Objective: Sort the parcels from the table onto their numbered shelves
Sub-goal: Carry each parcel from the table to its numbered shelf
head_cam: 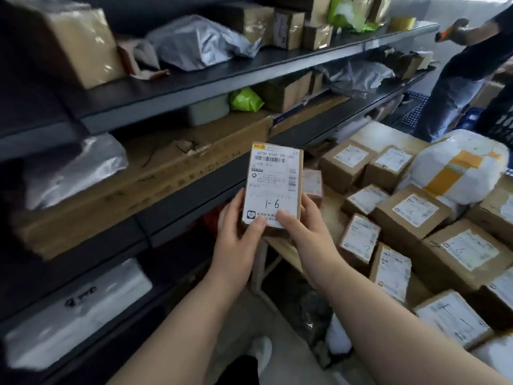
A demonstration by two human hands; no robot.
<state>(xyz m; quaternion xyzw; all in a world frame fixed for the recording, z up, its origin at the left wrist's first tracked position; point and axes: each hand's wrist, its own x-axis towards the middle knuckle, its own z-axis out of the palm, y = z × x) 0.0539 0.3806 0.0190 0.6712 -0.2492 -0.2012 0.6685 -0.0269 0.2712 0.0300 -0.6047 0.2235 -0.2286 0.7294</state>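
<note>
Shelves (194,88): dark rack along the left, several tiers loaded with boxes and grey bags.
Worktop (284,250): stood at the right, crowded with labelled parcels (410,215) packed against one another.
Small parcel (273,187): was held upright in the air between rack and worktop, label facing the camera, "1-6" handwritten on it.
Left hand (238,240): fingers were curled round the parcel's lower left edge, thumb on the label.
Right hand (305,237): gripped the lower right edge, thumb across the label's bottom.
Done: judging by the loaded tiers, part of the sorting looked finished; this parcel was off the worktop and being read.
Left: placing it on shelf 1-6, which I could not pick out because any shelf numbers were too blurred; after that, the large pile on the worktop.
</note>
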